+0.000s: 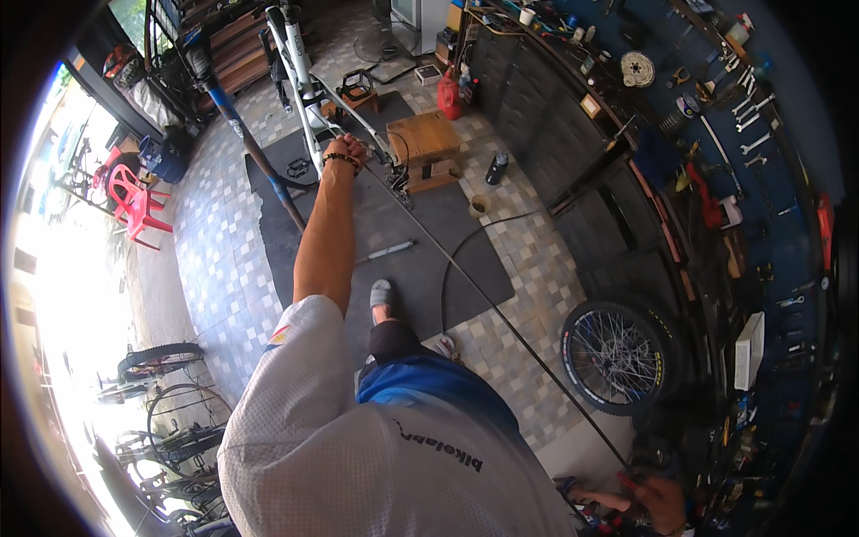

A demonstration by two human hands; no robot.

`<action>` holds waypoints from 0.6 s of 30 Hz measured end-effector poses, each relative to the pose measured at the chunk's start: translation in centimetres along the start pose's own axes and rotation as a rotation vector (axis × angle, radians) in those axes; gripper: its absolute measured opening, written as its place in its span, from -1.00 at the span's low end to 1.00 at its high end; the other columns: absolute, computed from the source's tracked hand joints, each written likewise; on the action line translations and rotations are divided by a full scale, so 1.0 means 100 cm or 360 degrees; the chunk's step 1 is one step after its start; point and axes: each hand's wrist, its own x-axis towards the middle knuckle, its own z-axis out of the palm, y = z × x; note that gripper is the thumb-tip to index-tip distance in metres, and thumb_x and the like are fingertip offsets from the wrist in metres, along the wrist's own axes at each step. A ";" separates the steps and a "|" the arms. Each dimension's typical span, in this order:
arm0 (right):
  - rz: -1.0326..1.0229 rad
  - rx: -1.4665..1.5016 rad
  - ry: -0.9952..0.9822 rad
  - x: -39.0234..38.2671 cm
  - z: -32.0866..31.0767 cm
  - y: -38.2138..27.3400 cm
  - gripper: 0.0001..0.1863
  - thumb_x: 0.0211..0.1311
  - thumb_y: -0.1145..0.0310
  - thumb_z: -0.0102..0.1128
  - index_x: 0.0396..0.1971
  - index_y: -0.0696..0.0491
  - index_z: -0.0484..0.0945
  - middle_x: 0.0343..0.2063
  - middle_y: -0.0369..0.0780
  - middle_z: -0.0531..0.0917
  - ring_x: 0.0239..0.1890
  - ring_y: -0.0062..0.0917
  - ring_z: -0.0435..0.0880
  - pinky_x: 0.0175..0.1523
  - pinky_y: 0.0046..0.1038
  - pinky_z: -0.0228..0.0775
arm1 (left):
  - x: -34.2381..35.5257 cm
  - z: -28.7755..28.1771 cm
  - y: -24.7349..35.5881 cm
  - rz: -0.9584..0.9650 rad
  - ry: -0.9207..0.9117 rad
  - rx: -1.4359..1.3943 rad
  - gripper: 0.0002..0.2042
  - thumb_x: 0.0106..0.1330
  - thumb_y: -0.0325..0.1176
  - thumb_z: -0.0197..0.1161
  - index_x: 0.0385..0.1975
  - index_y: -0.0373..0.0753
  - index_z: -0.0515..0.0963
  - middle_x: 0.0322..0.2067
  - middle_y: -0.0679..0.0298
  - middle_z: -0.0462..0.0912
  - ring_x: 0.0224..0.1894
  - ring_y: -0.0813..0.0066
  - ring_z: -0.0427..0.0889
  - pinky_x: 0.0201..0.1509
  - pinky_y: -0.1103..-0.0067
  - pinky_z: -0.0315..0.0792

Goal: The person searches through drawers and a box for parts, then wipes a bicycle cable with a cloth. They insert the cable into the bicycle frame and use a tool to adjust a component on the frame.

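Observation:
A long, thin black cable (456, 262) runs straight from the bike frame, past my right leg, to the lower right. My left hand (344, 148) is closed at its far end, beside the rear of a white bicycle frame (298, 63). In the lower right corner my right hand (660, 503) is wrapped around a red-handled tool (627, 481) at the cable's near end. Shadow and blur hide the tool's jaws, so its kind does not show. Below my left hand, the derailleur (400, 176) hangs near a wooden stool (422, 139).
A blue stand post (242, 130) rises left of the frame. A thin silver tool (391, 251) lies on the dark mat (474, 295). A spare wheel (617, 356) leans at the right beside black cabinets (519, 85). Hand tools hang on the wall; a red chair (134, 201) stands left.

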 end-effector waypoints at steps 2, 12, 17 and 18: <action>-0.0114 -0.0052 -0.0025 0.017 -0.023 0.031 -0.61 0.52 0.02 0.16 -0.08 0.08 0.63 -0.35 -0.15 0.78 -0.38 -0.30 0.78 -0.24 -0.40 0.71 | 0.006 -0.013 0.097 -0.0146 -0.0755 -0.0173 -0.77 0.48 -0.14 0.11 -0.33 -0.13 0.52 -0.46 0.26 0.50 -0.54 0.34 0.41 -0.55 0.39 0.37; 0.0203 -0.0066 0.0348 -0.028 -0.044 0.051 -0.64 0.51 0.06 0.14 -0.17 0.09 0.60 -0.43 -0.16 0.72 -0.45 -0.35 0.72 -0.31 -0.39 0.63 | -0.024 0.019 0.002 0.0392 0.0039 0.0231 -0.73 0.48 -0.11 0.02 -0.20 -0.16 0.53 -0.63 0.48 0.26 -0.70 0.52 0.18 -0.65 0.51 0.08; 0.0413 0.0010 0.0543 -0.038 -0.016 0.080 -0.65 0.51 0.07 0.13 -0.22 0.10 0.59 -0.47 -0.17 0.69 -0.49 -0.37 0.69 -0.35 -0.38 0.60 | -0.169 0.119 -0.153 0.0239 0.0152 0.0454 -0.85 0.52 -0.35 -0.04 -0.19 -0.17 0.50 -0.64 0.47 0.21 -0.69 0.62 0.13 -0.67 0.62 -0.01; 0.0410 0.0024 0.0567 -0.033 -0.015 0.092 -0.65 0.51 0.08 0.13 -0.23 0.10 0.59 -0.48 -0.17 0.68 -0.50 -0.38 0.69 -0.35 -0.38 0.59 | -0.194 0.132 -0.161 0.0258 0.0124 0.0381 -0.87 0.52 -0.42 -0.05 -0.19 -0.19 0.49 -0.64 0.47 0.20 -0.70 0.65 0.10 -0.70 0.64 -0.04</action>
